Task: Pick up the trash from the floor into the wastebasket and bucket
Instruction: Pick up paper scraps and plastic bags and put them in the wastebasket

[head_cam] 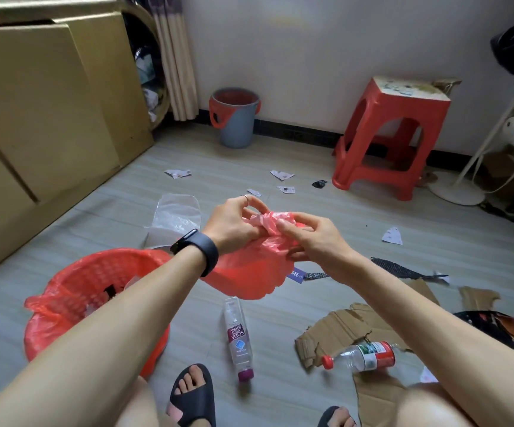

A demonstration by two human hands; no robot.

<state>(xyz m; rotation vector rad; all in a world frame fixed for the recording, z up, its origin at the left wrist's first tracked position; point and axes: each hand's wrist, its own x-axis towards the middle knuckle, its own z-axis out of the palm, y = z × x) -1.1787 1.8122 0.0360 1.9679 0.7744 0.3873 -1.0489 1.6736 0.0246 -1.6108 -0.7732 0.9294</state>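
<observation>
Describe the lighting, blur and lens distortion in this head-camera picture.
Head view: soft, even light, faint shadows; wide-angle lens bows the cabinet edge and stretches the forearms; left hand, right hand and red bag slightly soft; soda bottle label readable; far wall washed out.

The grey floor (74, 223) beneath you carries a red wastebasket (95, 303) at lower left, a grey bucket (235, 118) at upper centre and a red stool (388, 137) at upper right. A soda bottle (238, 334) lies at bottom centre, a red-capped bottle (360, 355) on torn cardboard (338, 328) to its right, and paper scraps (178, 173) dot the middle.
</observation>
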